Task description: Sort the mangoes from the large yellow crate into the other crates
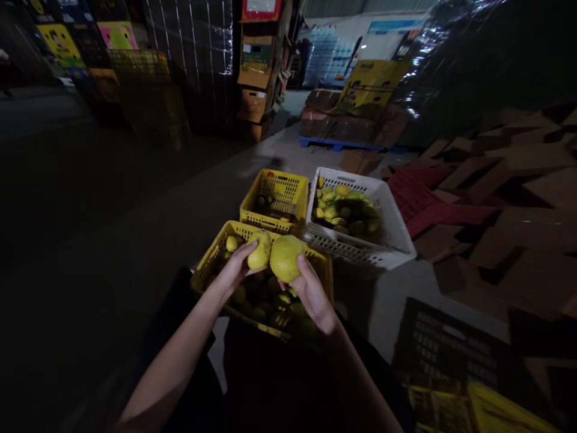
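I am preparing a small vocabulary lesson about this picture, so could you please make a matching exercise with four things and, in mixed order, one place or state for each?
Column one:
1. Left hand
2. Right hand
3. White crate
4. Blue pallet

Column two:
A. in the background, under stacked boxes
B. holding the larger-looking fruit
C. beside the far yellow crate, with a pile of fruit inside
D. holding the smaller-looking fruit

Right pairs: 1-D, 2-B, 3-C, 4-A.

Smooth fruit [287, 258], plast. crate [210, 258], matt cardbd. boxes [514, 264], glossy wrap [426, 57]
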A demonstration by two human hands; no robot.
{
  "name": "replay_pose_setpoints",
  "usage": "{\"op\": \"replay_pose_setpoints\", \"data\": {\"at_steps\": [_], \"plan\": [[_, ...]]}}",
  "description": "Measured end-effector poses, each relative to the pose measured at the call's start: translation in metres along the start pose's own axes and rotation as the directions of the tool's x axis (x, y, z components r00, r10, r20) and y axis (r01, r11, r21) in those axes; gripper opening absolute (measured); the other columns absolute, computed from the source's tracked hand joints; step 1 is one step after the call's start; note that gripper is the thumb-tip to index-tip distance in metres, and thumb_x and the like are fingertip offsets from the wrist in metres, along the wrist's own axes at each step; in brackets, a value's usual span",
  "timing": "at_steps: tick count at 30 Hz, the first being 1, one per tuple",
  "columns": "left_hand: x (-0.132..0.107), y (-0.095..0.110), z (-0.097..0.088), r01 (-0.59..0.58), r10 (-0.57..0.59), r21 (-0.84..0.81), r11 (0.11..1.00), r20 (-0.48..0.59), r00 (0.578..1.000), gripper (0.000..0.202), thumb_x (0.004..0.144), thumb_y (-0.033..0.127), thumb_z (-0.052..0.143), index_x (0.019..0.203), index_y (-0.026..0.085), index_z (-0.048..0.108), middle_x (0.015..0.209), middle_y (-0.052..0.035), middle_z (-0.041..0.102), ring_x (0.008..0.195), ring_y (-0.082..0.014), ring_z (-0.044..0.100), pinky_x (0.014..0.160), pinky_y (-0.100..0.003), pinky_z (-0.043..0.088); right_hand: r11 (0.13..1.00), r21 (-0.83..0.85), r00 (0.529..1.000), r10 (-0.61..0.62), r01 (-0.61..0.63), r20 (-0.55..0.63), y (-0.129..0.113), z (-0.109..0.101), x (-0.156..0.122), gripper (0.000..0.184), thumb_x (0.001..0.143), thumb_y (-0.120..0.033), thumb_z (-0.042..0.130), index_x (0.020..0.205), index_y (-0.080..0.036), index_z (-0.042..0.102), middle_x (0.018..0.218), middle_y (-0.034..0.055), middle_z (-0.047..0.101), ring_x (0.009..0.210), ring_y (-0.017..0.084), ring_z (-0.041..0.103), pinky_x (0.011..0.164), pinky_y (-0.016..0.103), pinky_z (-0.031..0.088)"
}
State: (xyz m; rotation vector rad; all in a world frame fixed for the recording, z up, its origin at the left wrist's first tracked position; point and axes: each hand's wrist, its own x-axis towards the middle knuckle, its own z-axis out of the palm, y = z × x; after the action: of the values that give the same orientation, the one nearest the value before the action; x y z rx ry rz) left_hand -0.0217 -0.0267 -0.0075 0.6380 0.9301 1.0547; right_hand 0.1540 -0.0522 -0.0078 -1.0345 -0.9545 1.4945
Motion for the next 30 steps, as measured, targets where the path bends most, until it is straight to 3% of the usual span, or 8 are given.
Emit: {"op": "replay_pose_setpoints", "data": {"at_steps": [5, 8, 12, 14, 16, 20, 24, 30], "plan": [[-0.001, -0.004, 0.005, -0.045, 0.054, 0.132, 0.99, -0.066, 0.996, 0.052, 0.081, 0.057, 0.072, 0.115, 0.018, 0.066, 0.1, -0.0094, 0.076, 0.079, -0.022, 0.073, 0.068, -0.031, 0.061, 0.997, 0.076, 0.997, 0.006, -0.011, 0.072, 0.002, -0.003, 0.004, 0.053, 0.077, -0.068, 0.071, 0.108, -0.025, 0.064, 0.099, 0.007, 0.073, 0.082, 0.025, 0.068, 0.05, 0.032, 0.05], [-0.004, -0.005, 0.005, -0.066, 0.095, 0.296, 0.953, -0.084, 0.992, 0.055, 0.079, 0.062, 0.073, 0.106, 0.015, 0.066, 0.074, -0.0066, 0.072, 0.049, -0.0153, 0.062, 0.047, -0.026, 0.05, 0.992, 0.125, 0.996, 0.014, -0.024, 0.085, 0.002, -0.005, 0.003, 0.051, 0.075, -0.067, 0.075, 0.103, -0.024, 0.067, 0.095, 0.007, 0.074, 0.08, 0.024, 0.068, 0.049, 0.031, 0.049], [-0.008, -0.005, 0.004, -0.085, 0.118, 0.389, 0.918, -0.061, 0.991, 0.058, 0.081, 0.071, 0.065, 0.097, 0.015, 0.066, 0.059, -0.0039, 0.065, 0.038, -0.0134, 0.053, 0.038, -0.025, 0.037, 0.991, 0.127, 0.997, 0.024, -0.034, 0.077, 0.005, -0.009, 0.003, 0.051, 0.075, -0.067, 0.075, 0.101, -0.024, 0.068, 0.096, 0.0082, 0.075, 0.079, 0.026, 0.07, 0.047, 0.032, 0.049], [-0.009, -0.005, 0.003, -0.126, 0.156, 0.389, 0.913, -0.047, 0.987, 0.055, 0.08, 0.068, 0.068, 0.1, 0.017, 0.065, 0.063, -0.0034, 0.067, 0.043, -0.0144, 0.056, 0.043, -0.026, 0.041, 0.996, 0.09, 0.998, 0.02, -0.025, 0.065, 0.006, -0.011, 0.003, 0.053, 0.075, -0.067, 0.075, 0.105, -0.025, 0.067, 0.1, 0.008, 0.075, 0.083, 0.027, 0.071, 0.052, 0.033, 0.053], [-0.008, -0.005, 0.001, -0.257, 0.29, 0.404, 0.878, -0.023, 0.957, 0.053, 0.076, 0.059, 0.077, 0.108, 0.019, 0.064, 0.081, -0.0046, 0.072, 0.064, -0.0183, 0.067, 0.06, -0.029, 0.053, 1.0, 0.02, 1.0, -0.022, 0.022, 0.021, 0.006, -0.012, 0.005, 0.055, 0.071, -0.063, 0.079, 0.11, -0.026, 0.066, 0.109, 0.0068, 0.074, 0.092, 0.027, 0.072, 0.065, 0.036, 0.059], [0.0, -0.007, -0.007, -0.509, 0.575, 0.543, 0.668, 0.058, 0.816, 0.071, 0.061, 0.04, 0.093, 0.122, 0.025, 0.06, 0.119, -0.0064, 0.07, 0.11, -0.0257, 0.066, 0.098, -0.036, 0.052, 0.971, -0.148, 0.978, -0.197, 0.186, -0.067, 0.009, -0.011, 0.009, 0.07, 0.056, -0.044, 0.093, 0.115, -0.026, 0.06, 0.12, 0.0073, 0.071, 0.108, 0.028, 0.069, 0.09, 0.041, 0.059], [0.007, -0.012, -0.011, -0.567, 0.65, 0.56, 0.604, 0.066, 0.757, 0.075, 0.059, 0.039, 0.094, 0.123, 0.023, 0.059, 0.119, -0.0087, 0.067, 0.11, -0.0271, 0.065, 0.099, -0.04, 0.052, 0.913, -0.266, 0.932, -0.347, 0.309, -0.109, 0.014, -0.008, 0.013, 0.082, 0.055, -0.039, 0.093, 0.124, -0.025, 0.051, 0.127, 0.011, 0.067, 0.112, 0.03, 0.068, 0.097, 0.047, 0.056], [0.003, -0.008, -0.01, -0.644, 0.695, 0.587, 0.49, 0.183, 0.695, 0.071, 0.06, 0.037, 0.094, 0.123, 0.023, 0.065, 0.124, -0.0108, 0.064, 0.119, -0.0295, 0.06, 0.103, -0.044, 0.05, 0.761, -0.477, 0.817, -0.559, 0.44, -0.139, 0.012, -0.01, 0.011, 0.081, 0.059, -0.04, 0.091, 0.123, -0.025, 0.045, 0.125, 0.0134, 0.065, 0.114, 0.031, 0.066, 0.099, 0.051, 0.054]]}}
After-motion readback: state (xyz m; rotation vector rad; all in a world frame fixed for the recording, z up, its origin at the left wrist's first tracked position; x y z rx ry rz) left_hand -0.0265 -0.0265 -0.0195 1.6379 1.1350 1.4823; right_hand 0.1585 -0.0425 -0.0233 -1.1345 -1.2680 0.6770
